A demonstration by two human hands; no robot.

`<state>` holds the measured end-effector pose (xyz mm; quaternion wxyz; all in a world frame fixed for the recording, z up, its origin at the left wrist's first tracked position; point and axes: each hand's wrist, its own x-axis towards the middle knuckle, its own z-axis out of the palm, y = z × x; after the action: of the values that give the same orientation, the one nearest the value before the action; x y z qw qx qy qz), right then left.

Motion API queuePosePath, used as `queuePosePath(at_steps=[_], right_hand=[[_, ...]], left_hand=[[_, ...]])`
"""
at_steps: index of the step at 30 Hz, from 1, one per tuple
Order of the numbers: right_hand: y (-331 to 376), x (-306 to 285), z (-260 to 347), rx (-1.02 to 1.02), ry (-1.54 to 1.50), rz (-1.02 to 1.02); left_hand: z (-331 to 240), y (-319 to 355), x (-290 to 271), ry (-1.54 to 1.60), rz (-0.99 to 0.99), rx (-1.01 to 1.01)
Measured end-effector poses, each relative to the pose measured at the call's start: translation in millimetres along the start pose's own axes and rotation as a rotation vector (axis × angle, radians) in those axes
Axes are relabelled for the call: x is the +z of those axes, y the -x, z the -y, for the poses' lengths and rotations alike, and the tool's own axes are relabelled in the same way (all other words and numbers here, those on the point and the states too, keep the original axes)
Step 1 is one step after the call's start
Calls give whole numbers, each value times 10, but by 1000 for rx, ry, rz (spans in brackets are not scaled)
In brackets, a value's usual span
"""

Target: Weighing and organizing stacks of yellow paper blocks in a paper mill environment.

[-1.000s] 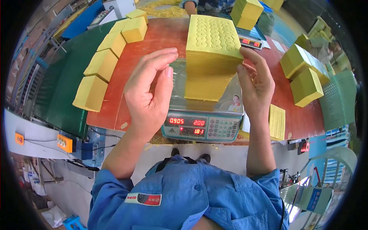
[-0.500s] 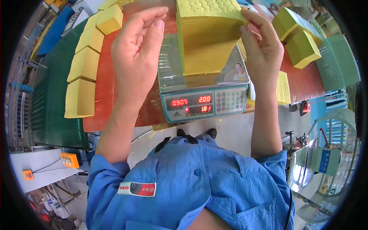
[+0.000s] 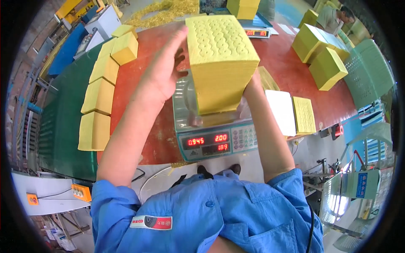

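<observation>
A tall stack of yellow paper [image 3: 219, 86], its top stamped with curly ring patterns, stands on the clear-covered pan of a digital scale [image 3: 249, 143]. Beside its left face is my left hand [image 3: 168, 69], fingers spread, fingertips close to the upper edge; whether they touch is unclear. My right hand [image 3: 252, 87] is at the lower right side of the stack, its fingers hidden behind the paper. Red digits glow on the scale's front panel.
Yellow paper blocks [image 3: 99, 95] line the table's left side; more blocks [image 3: 328, 68] stand at right. A white sheet [image 3: 280, 113] and small paper stack [image 3: 303, 114] lie right of the scale. Across the red table [image 3: 154, 147] are a second scale [image 3: 258, 33] and another person [image 3: 333, 19].
The view has shifted, showing more of the far table. My right hand has gone from the stack's upper right corner to low behind its side. My left fingers have spread. The scale's digits have changed.
</observation>
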<state>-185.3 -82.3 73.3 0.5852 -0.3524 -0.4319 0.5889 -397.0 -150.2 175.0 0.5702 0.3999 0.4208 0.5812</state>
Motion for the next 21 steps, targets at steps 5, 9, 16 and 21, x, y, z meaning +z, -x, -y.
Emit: queuePosePath(at_steps=[5,9,16,21], right_hand=[[29,1,-264,-54,14,110],[49,-18,-330,-76,36,185],[885,36,-199,-56,100,4],[1126,-109,-186,-138,267,-125]], left_hand=[[-28,122,222,10,98,-185],[-95,336,314,18,74,-188],[-206,857,87,22,200,-335],[-206,759,56,1,204,-339]])
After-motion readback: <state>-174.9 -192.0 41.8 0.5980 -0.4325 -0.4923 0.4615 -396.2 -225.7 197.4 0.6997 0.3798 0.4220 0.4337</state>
